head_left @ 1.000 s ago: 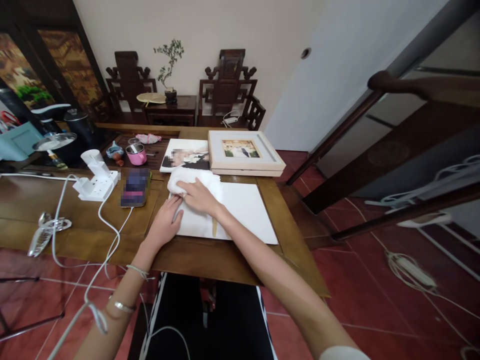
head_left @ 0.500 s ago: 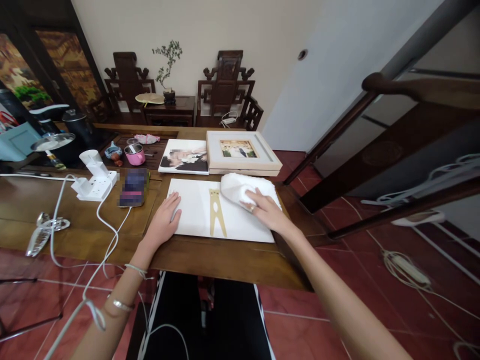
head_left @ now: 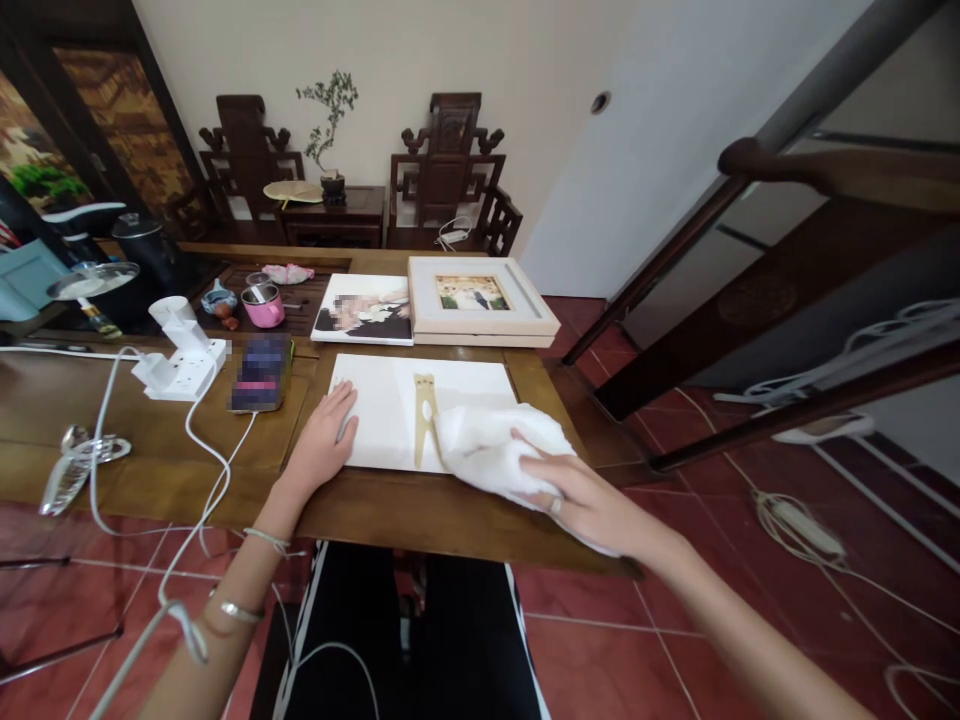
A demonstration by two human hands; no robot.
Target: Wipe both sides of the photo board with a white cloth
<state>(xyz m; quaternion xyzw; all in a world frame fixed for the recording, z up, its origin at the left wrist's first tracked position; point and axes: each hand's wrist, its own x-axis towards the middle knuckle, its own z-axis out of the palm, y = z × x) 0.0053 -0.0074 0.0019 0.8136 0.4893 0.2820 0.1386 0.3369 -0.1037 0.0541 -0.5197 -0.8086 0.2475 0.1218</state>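
A white flat board (head_left: 390, 405) with a tan stand strip (head_left: 424, 420) lies on the wooden table (head_left: 150, 450) in front of me. My left hand (head_left: 324, 440) rests flat on the board's left edge, fingers stretched out. My right hand (head_left: 585, 500) presses a crumpled white cloth (head_left: 487, 450) onto the board's near right corner, fingers lying over the cloth.
Behind the board lie a framed photo (head_left: 480, 298) and an unframed print (head_left: 364, 308). A phone (head_left: 260, 374) on a cable, a white power strip (head_left: 180, 365), a pink cup (head_left: 268, 306) and a kettle (head_left: 142, 250) stand at left. Carved chairs (head_left: 450, 170) line the wall; a stair rail (head_left: 787, 180) rises at right.
My right hand has swept the cloth from the board's far left, across to the far right, then down to the near right corner. My left hand has stayed on the left edge.
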